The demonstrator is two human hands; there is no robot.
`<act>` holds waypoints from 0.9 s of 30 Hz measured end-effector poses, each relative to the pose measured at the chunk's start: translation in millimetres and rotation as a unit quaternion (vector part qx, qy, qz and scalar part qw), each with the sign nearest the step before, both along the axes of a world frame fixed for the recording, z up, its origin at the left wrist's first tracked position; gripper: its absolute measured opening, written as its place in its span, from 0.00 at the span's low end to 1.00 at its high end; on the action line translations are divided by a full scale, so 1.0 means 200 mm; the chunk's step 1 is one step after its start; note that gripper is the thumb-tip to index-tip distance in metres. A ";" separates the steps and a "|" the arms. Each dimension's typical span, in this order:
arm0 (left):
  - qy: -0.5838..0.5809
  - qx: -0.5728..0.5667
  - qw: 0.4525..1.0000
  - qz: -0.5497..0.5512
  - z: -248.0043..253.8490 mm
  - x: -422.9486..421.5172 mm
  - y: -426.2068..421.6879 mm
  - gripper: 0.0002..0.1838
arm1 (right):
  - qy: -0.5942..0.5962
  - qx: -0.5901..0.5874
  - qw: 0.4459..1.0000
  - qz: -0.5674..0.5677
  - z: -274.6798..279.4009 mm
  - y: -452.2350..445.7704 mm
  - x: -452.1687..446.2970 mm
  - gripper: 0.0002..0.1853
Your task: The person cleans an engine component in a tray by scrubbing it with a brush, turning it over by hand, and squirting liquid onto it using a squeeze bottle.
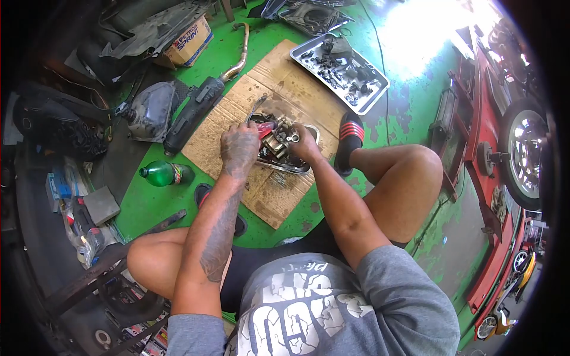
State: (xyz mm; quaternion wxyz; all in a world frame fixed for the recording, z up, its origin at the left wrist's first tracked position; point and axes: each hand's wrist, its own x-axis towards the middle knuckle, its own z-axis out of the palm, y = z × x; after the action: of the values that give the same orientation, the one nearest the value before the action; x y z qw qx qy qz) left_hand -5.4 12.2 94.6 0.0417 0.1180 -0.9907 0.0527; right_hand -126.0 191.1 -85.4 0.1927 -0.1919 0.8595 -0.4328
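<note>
My left hand [239, 145] is closed around a red-handled tool [265, 128]; its working end is hard to make out. A metal engine part [276, 142] with brass-coloured and silvery surfaces is gripped from the right by my right hand [305, 146]. The red tool lies against or very near that part. Both hands are over a small metal tray [303, 169] with dark, oily contents, mostly hidden by the part and my hands. The tray sits on a stained sheet of cardboard [219, 133] between my feet.
A larger tray [373, 105] of bolts and small parts stands at the far right of the cardboard. To the left are an exhaust pipe with muffler [199, 107], a green bottle [166, 173] and a grimy tank-like part [151, 111]. A red motorcycle frame [484, 160] stands right.
</note>
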 end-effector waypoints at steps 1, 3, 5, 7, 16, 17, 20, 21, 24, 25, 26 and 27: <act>-0.009 0.021 1.000 0.010 0.01 -0.01 -0.01 0.14 | 0.000 -0.002 1.000 -0.004 0.01 -0.02 0.00 0.39; -0.030 0.049 0.998 0.033 0.00 -0.03 -0.05 0.18 | 0.000 -0.003 1.000 -0.015 0.02 -0.04 0.01 0.41; -0.053 0.064 0.995 0.060 -0.01 -0.04 -0.10 0.17 | -0.007 0.007 1.000 -0.020 0.05 -0.04 0.02 0.42; -0.051 0.090 0.993 0.049 0.01 -0.03 -0.13 0.16 | -0.011 0.025 0.999 -0.018 0.09 -0.05 0.03 0.44; -0.026 0.150 0.987 0.042 -0.05 -0.01 -0.24 0.18 | 0.220 0.224 0.944 0.102 0.31 -0.25 0.01 0.50; -0.021 0.159 0.986 0.046 -0.06 0.00 -0.26 0.19 | 0.247 0.280 0.922 0.101 0.30 -0.31 -0.02 0.55; -0.057 0.170 0.981 0.073 -0.09 0.02 -0.31 0.20 | 0.071 0.397 0.900 0.165 0.37 -0.46 -0.14 0.59; -0.063 0.178 0.979 0.079 -0.10 0.04 -0.33 0.21 | 0.079 0.410 0.888 0.195 0.33 -0.49 -0.18 0.58; -0.073 0.210 0.969 0.107 -0.09 0.06 -0.38 0.24 | 0.068 0.448 0.857 0.245 0.40 -0.57 -0.22 0.52; -0.074 0.227 0.963 0.121 -0.10 0.07 -0.39 0.25 | 0.093 0.448 0.861 0.221 0.33 -0.57 -0.23 0.47; -0.075 0.245 0.957 0.135 -0.10 0.07 -0.40 0.25 | 0.085 0.447 0.864 0.216 0.28 -0.58 -0.25 0.46; -0.094 0.280 0.944 0.144 -0.09 0.07 -0.42 0.28 | 0.077 0.446 0.866 0.212 0.23 -0.58 -0.27 0.45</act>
State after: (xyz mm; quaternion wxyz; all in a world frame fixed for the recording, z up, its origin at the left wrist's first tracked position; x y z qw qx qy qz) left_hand 9.4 -71.6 76.2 -0.0947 0.2612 -0.9373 -0.2106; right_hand -179.9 75.7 -39.7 0.2783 -0.2956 0.9116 0.0638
